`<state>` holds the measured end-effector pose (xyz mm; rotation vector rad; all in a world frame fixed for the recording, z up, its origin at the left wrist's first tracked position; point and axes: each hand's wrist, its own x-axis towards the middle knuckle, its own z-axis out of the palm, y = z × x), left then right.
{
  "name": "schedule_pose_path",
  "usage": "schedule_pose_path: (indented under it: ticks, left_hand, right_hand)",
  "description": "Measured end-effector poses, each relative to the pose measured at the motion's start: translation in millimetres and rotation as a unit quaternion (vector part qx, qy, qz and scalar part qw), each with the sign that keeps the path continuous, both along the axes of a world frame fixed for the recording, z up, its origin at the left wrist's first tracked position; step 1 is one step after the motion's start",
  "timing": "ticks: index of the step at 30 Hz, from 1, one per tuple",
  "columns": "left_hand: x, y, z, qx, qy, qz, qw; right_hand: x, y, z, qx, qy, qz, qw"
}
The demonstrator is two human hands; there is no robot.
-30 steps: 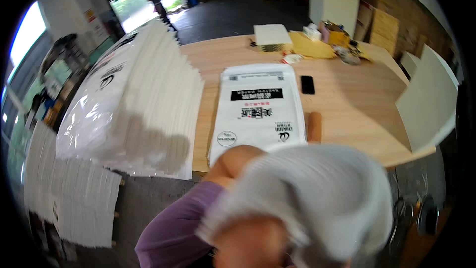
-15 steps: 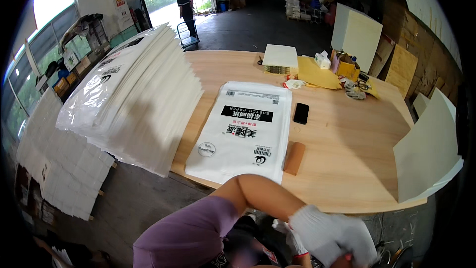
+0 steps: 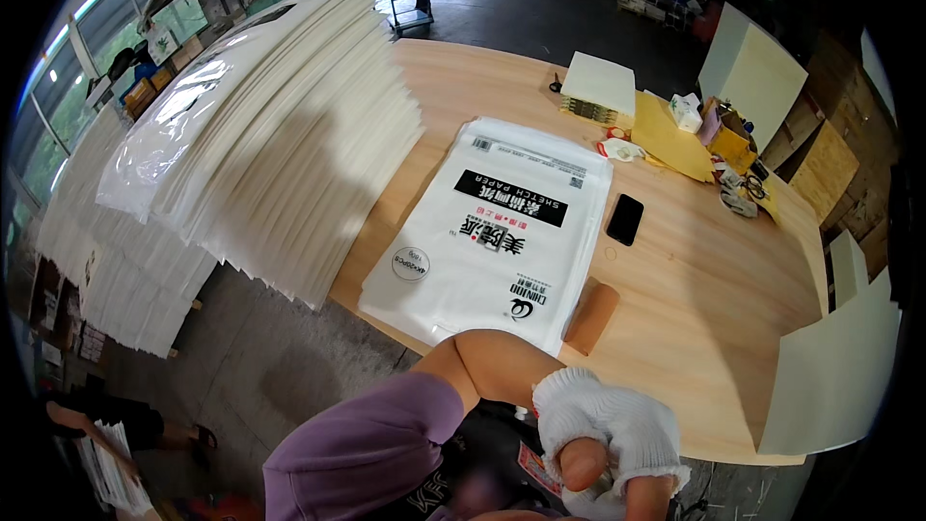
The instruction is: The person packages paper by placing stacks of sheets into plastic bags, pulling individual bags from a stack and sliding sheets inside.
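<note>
Below the near edge of the worktop (image 3: 733,309), both hands meet close to the body: the left hand (image 3: 603,425) wears a white knitted glove with the fingertips cut away, and the right hand (image 3: 646,497), mostly out of view at the lower rim, seems to pinch the glove's cuff; whether either hand's fingers are closed or slack I cannot tell. Nearest to them on the worktop lies a flat white plastic pack of paper sheets (image 3: 492,232), label up, its near edge just past the left elbow. It looks heavy for its thinness, floppy if lifted by one corner, and slick in its film, so a hold along two opposite edges would likely suit it best. A small brown block (image 3: 590,316) rests just beside its right lower corner, a black phone (image 3: 625,219) beside its right edge. To the left a tall fanned stack of like packs (image 3: 280,125) leans. At the far end a yellow box (image 3: 728,140) holds small oddments, too small to tell apart.
</note>
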<state>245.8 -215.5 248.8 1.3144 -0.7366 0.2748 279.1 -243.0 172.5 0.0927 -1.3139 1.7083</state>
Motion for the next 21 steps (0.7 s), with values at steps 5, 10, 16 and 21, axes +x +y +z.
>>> schedule_pose_path:
  ticks: [5,10,16,21]
  left_hand:
    - [21.2,7.5,-11.0,0.004,0.028,0.055,0.998]
    - [63.8,4.3,-31.6,0.054,0.065,0.166,0.982]
    - [99.9,-2.9,-31.5,0.144,0.078,0.287,0.944]
    - [82.3,24.0,-13.3,0.004,0.03,0.143,0.989]
  right_hand:
    - [-8.1,16.7,52.9,0.143,0.346,0.286,0.882]
    - [17.8,34.4,85.1,0.161,0.356,0.305,0.869]
    - [34.6,23.5,105.8,0.033,0.321,0.187,0.928]
    - [51.1,30.8,79.4,0.053,0.292,0.16,0.941]
